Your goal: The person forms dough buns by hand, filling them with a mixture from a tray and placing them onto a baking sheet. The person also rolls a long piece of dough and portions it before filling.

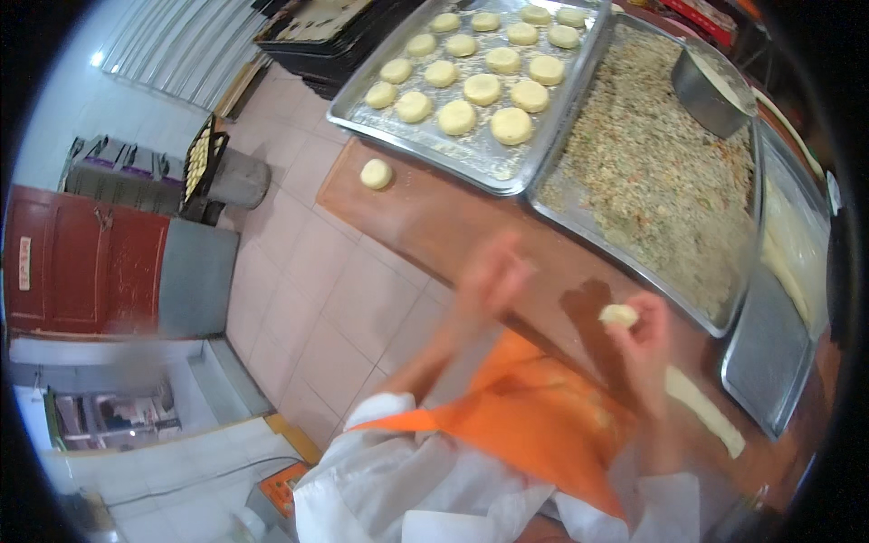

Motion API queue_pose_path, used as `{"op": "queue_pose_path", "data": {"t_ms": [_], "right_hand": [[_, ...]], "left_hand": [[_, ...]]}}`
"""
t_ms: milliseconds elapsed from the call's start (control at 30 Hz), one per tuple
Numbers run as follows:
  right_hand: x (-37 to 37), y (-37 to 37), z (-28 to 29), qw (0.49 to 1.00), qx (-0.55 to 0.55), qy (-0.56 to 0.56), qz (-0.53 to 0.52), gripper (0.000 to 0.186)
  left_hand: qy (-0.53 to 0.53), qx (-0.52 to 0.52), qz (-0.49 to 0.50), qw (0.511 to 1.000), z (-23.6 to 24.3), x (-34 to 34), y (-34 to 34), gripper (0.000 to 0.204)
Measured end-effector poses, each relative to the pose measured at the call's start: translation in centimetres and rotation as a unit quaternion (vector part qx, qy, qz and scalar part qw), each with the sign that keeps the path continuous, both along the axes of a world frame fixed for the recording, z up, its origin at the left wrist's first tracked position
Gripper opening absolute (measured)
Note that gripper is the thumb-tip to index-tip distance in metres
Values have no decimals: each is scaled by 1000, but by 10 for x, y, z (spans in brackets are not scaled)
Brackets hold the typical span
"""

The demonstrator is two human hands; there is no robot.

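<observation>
My right hand [646, 337] is closed on a small pale dough piece [619, 315], held at the fingertips above the brown table. My left hand [494, 275] is in the air over the table's near edge, apart from the right one; motion blurs its fingers, and I cannot make out whether anything is in them. Beside my right wrist a strip of dough [704, 413] lies on the table. A single round dough cake [377, 174] sits near the table's left corner. Beyond it, rows of similar dough cakes [482, 89] lie on a floured metal tray [425, 152].
A tray of crumbly, speckled filling [652, 154] stands right of the dough tray, with a round metal container [711, 90] in it. Farther right, a metal tray [765, 380] bears dough under clear plastic. Dark baking trays [312, 45] are stacked beyond the table's left side.
</observation>
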State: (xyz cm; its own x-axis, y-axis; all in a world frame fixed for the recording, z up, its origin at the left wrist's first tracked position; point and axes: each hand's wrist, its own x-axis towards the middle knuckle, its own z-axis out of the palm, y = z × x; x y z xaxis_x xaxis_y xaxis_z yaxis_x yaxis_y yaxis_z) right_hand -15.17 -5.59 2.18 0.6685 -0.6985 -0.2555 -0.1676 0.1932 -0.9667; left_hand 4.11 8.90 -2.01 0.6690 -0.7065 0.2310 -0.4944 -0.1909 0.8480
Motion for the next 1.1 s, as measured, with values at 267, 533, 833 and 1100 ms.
{"op": "queue_pose_path", "data": {"t_ms": [267,533,833,1100], "right_hand": [[-52,38,-20,981,168,-62,69,32],[-98,4,-21,912,-388,126,36,33],[-66,-10,-49,828,-505,223,98,51],[-60,-15,-38,883,-440,119,113,48]], "left_hand": [[429,19,-42,902,7,-94,-25,21],[91,30,-277,956,-26,-98,-102,22],[39,143,-293,945,-32,-88,-79,25],[368,145,-186,900,-6,-94,-72,28]]}}
